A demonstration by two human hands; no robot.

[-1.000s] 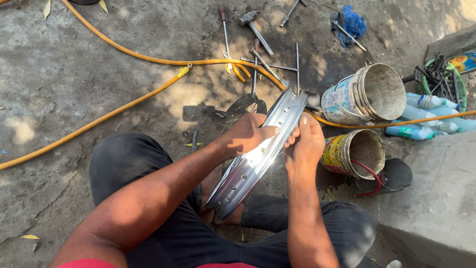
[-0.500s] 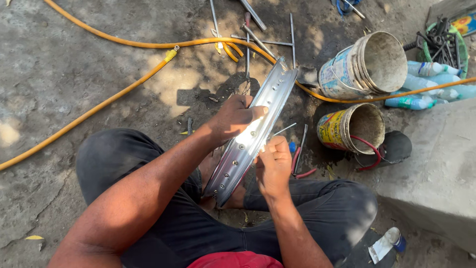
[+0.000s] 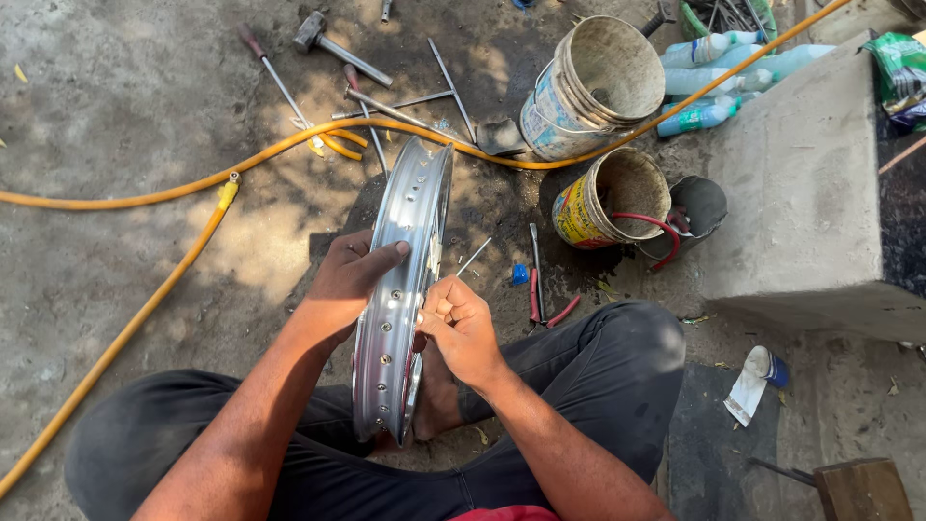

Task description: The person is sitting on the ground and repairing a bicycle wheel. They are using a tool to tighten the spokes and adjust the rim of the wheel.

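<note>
A shiny metal wheel rim (image 3: 400,280) with spoke holes stands on edge between my legs, seen edge-on. My left hand (image 3: 349,275) grips its left flank, thumb laid across the outer face. My right hand (image 3: 461,323) is closed beside the rim's right side, pinching a thin metal spoke (image 3: 473,257) that points up and to the right. A bare foot shows under the rim.
On the dirt ahead lie a hammer (image 3: 338,48), screwdrivers, loose rods and red-handled pliers (image 3: 538,294). A yellow hose (image 3: 193,183) crosses the ground. Two dirty buckets (image 3: 593,87) (image 3: 608,198) stand at the right by a concrete block (image 3: 810,174) and plastic bottles.
The rim has swung from a diagonal tilt to nearly straight ahead. My right hand came down off the rim's upper edge to its lower right side.
</note>
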